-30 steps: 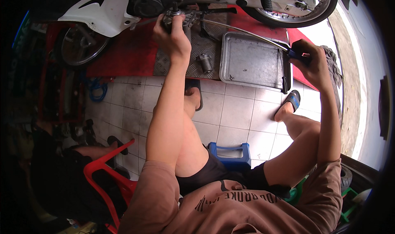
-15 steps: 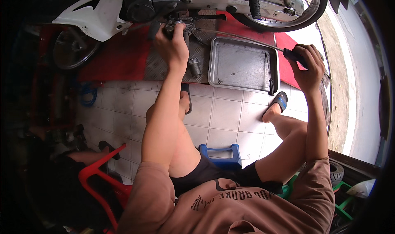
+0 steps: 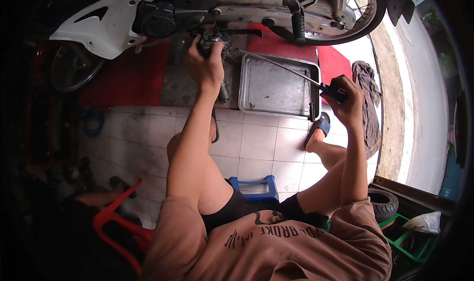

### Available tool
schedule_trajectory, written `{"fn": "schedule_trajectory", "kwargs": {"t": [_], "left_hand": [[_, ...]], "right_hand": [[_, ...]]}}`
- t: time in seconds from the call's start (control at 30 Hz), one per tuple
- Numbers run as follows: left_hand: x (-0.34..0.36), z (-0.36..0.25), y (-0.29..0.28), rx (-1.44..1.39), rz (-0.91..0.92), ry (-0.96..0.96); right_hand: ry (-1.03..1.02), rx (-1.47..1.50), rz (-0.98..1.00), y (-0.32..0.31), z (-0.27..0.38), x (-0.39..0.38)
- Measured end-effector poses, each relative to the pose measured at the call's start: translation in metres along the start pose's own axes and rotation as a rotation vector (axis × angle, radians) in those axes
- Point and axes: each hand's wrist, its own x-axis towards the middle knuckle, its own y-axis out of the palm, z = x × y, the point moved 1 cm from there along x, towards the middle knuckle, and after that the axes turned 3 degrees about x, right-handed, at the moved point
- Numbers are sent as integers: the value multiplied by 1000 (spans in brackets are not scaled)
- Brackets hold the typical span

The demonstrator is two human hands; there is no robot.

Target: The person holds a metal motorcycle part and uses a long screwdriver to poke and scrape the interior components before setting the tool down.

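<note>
My left hand (image 3: 207,66) is wrapped round a grimy metal assembly (image 3: 215,46) with a silver top, just below the motorbike's engine (image 3: 155,19). My right hand (image 3: 345,100) grips the dark blue handle of a long screwdriver (image 3: 332,91), whose thin shaft slants up to the left over a metal tray (image 3: 274,96) to the assembly; whether its tip touches cannot be made out. A cylindrical metal part (image 3: 224,96) lies beside the tray, partly behind my left forearm. A black-handled tool (image 3: 311,108) lies along the tray's right side.
A red-and-metal platform (image 3: 138,76) lies under the white motorbike. A blue stool (image 3: 252,187) is between my legs. A red chair (image 3: 116,202) and another person's leg (image 3: 103,197) are at lower left. A tyre (image 3: 384,206), green crate (image 3: 414,249) and grey cloth (image 3: 365,103) are at right.
The view has shifted, so the motorbike and tray sit lower and farther left. My right hand has lowered slightly relative to the tray, tilting the screwdriver more steeply; both hands keep their grips.
</note>
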Motion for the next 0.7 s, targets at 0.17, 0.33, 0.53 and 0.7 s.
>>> {"fn": "schedule_trajectory", "kwargs": {"t": [0.17, 0.33, 0.53, 0.7], "left_hand": [[-1, 1, 2, -30, 33, 5], [-1, -5, 11, -32, 15, 71], [0, -3, 15, -246, 122, -30], [-6, -3, 15, -170, 235, 37]], "right_hand": [[-39, 10, 20, 16, -16, -10], [6, 83, 45, 14, -26, -9], [-7, 24, -51, 2, -26, -10], [-8, -39, 6, -3, -31, -8]]}}
